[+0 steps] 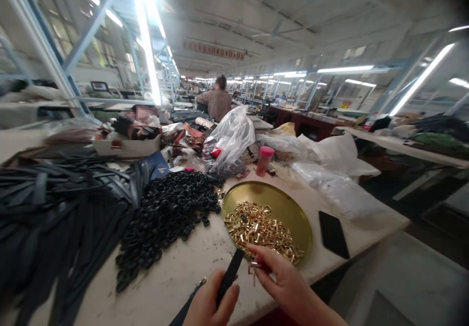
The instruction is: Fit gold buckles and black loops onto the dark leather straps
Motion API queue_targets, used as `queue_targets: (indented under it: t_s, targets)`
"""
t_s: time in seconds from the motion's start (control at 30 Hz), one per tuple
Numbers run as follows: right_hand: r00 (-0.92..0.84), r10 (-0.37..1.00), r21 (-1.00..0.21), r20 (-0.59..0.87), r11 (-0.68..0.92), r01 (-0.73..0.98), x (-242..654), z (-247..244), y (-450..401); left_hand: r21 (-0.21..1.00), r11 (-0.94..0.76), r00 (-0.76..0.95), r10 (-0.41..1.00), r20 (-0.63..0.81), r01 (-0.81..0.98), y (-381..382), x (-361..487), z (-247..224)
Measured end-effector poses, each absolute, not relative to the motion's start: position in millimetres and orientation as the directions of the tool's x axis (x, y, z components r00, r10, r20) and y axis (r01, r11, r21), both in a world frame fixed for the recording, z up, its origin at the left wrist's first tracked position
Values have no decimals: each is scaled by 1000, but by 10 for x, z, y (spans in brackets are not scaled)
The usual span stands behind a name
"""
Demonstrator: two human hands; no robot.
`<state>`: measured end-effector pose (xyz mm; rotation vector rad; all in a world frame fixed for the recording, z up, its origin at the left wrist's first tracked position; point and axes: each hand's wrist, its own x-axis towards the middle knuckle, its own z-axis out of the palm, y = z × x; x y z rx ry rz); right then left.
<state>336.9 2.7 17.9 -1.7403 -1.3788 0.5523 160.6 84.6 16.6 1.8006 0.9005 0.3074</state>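
Note:
My left hand [212,299] is closed round a black strap [231,273], whose end points up past the fingers toward my other hand. Between the thumb and fingers of my right hand [276,274] is a small gold buckle [252,269], held just right of the strap end and apart from it. Just beyond stands a round gold tray [302,218] with a heap of small gold buckles [262,228] on it. To the left lies a pile of small black loops [164,208]. More black straps [73,208] are bunched at the far left.
A black phone [334,234] lies right of the tray. Behind the tray stand a pink-lidded jar [264,161] and a filled clear plastic bag [232,140]. More plastic wrapping [337,189] covers the right back. A person [219,100] sits farther off. The table edge runs along the right.

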Motion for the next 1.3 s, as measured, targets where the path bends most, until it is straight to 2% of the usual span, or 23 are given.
queue_targets:
  t_s: [0.1, 0.23, 0.33, 0.43, 0.53, 0.67, 0.73, 0.77, 0.83, 0.9, 0.97, 1.03, 1.1, 1.23, 1.3]
  targets:
    - [270, 958, -901, 99, -29, 433, 3028, 137, 95, 905, -213, 683, 722, -108, 368, 897, 1620, 140]
    - [225, 974, -987, -42, -75, 141, 2815, 90, 165, 909, -151, 646, 748, -153, 390, 887, 1489, 143]
    - [123, 975, -976, -186, -169, -134, 2709, 73, 167, 914, -108, 652, 734, -192, 391, 870, 1385, 188]
    - [-1, 976, -933, -217, -207, -294, 2622, 28, 131, 878, -155, 640, 742, -199, 452, 848, 1330, 216]
    - [25, 978, -925, -205, -185, -331, 2581, -53, 79, 853, -196, 642, 743, -193, 483, 807, 1311, 197]
    - [217, 968, -984, -123, -91, -154, 2567, -122, 9, 904, -187, 698, 699, -153, 386, 726, 1262, 178]
    - [303, 944, -975, -133, -70, -210, 2550, -107, -8, 925, -159, 699, 701, -140, 345, 689, 1202, 174]
    - [355, 918, -948, -179, -65, -311, 2537, -87, -10, 931, -137, 691, 708, -147, 338, 676, 1163, 168]
    - [413, 848, -820, -332, -43, -571, 2503, -37, -7, 925, -107, 683, 706, -187, 364, 667, 1076, 142]
    - [369, 803, -639, -469, -19, -769, 2456, 0, -1, 908, -134, 712, 669, -212, 396, 676, 998, 113]
    - [275, 802, -518, -530, -50, -854, 2390, -13, 3, 900, -195, 758, 622, -194, 391, 689, 948, 105]
    - [192, 826, -506, -530, -126, -853, 2305, -83, 2, 903, -222, 787, 592, -174, 367, 687, 935, 131]
    - [186, 851, -583, -490, -162, -796, 2215, -183, -9, 915, -206, 799, 576, -173, 346, 667, 950, 177]
    - [435, 859, -856, -272, -10, -516, 2112, -303, -66, 946, 1, 748, 611, -257, 325, 601, 994, 231]
    - [481, 853, -923, -203, -2, -386, 2118, -300, -88, 947, 122, 721, 622, -305, 296, 583, 1009, 210]
